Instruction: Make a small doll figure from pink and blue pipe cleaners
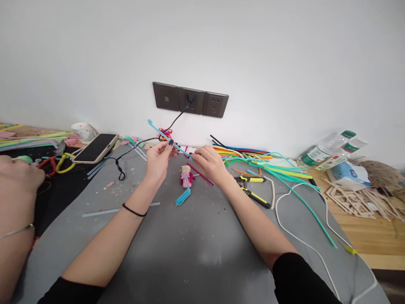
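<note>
A light blue pipe cleaner runs slantwise between my two hands, its bent upper tip sticking out past the left one. My left hand pinches it near the middle. Around its lower end, the fingers of my right hand are closed. Below them on the grey mat stands a small pink and cream pipe-cleaner figure. A folded blue pipe-cleaner bundle lies just in front of the figure. One dark pink pipe cleaner rests beneath my right hand.
Yellow-black pliers and many coloured pipe cleaners lie on the right. Wooden sticks and plastic bottles are farther right. At left are a phone, scissors, a paper cup and another person's hand. A black cable hangs from the socket.
</note>
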